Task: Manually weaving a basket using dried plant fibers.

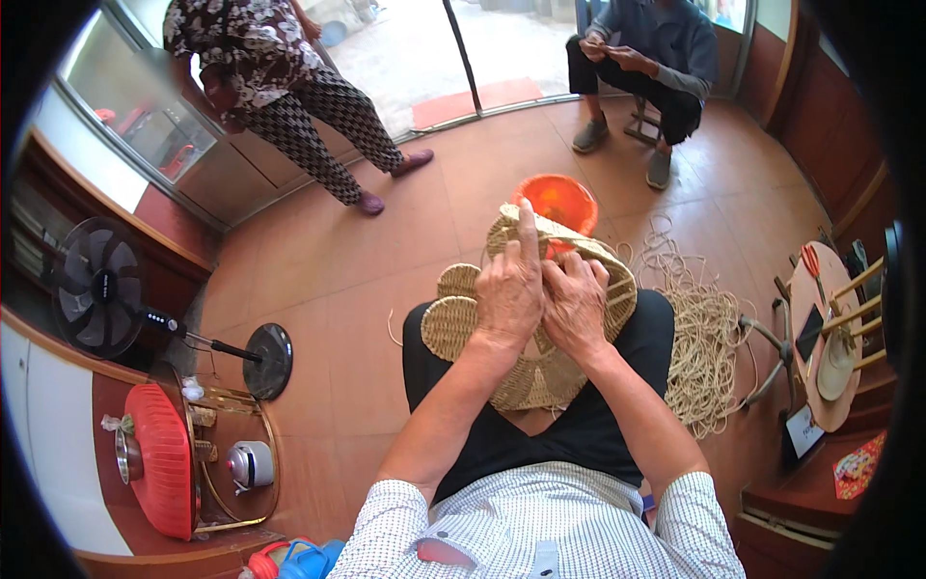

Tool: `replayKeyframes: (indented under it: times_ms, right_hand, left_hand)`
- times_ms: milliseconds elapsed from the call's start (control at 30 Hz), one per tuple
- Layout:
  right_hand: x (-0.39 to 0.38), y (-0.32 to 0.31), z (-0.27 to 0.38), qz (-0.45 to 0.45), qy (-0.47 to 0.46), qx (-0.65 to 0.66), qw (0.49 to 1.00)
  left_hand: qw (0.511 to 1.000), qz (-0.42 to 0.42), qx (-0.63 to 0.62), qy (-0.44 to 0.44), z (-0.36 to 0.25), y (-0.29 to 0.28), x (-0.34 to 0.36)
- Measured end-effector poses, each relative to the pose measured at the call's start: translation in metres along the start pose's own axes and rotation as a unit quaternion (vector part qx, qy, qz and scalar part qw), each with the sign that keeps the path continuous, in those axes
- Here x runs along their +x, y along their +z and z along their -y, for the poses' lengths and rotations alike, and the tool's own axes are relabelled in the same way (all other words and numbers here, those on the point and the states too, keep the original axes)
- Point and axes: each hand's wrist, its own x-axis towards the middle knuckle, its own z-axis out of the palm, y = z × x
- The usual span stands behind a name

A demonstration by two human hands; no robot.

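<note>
A woven straw piece (pixel 547 381) with several rounded lobes rests across my thighs. My left hand (pixel 509 294) lies on its upper part, the index finger stretched forward along the weave and the other fingers curled on it. Close beside it, my right hand (pixel 576 301) is closed with bent fingers at an opening in the straw work. What the right fingertips pinch is too small to make out. Just beyond the straw piece stands an orange plastic basin (pixel 569 198), partly hidden by it.
A loose heap of straw cord (pixel 699 347) covers floor to my right, beside a round table (pixel 820 386) holding scissors (pixel 812 265). At left are a black fan (pixel 101 285), a red basin (pixel 159 458) and a kettle (pixel 253 465). One person stands far left; another sits far right.
</note>
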Motion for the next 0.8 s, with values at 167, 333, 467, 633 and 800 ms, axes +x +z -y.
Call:
replayKeyframes:
  times_ms: [167,333,467,633,800]
  right_hand:
    - [0.001,-0.003,0.001,-0.029,-0.013,0.004,0.999]
    - [0.001,-0.006,0.002,-0.021,-0.008,0.004,1.000]
    - [0.003,-0.005,0.004,-0.022,-0.008,0.003,1.000]
    - [-0.001,-0.006,0.014,-0.051,-0.019,-0.018,0.998]
    - [-0.006,-0.005,0.019,-0.055,-0.085,-0.010,0.995]
  left_hand:
    - [0.994,0.020,-0.103,0.013,0.009,0.002,-0.006]
    - [0.985,-0.043,-0.167,0.030,0.014,0.000,-0.010]
    - [0.975,-0.105,-0.194,0.030,0.018,0.003,-0.011]
    - [0.969,-0.168,-0.180,0.037,0.020,0.002,-0.025]
    - [0.963,-0.122,-0.227,-0.078,0.017,-0.009,-0.036]
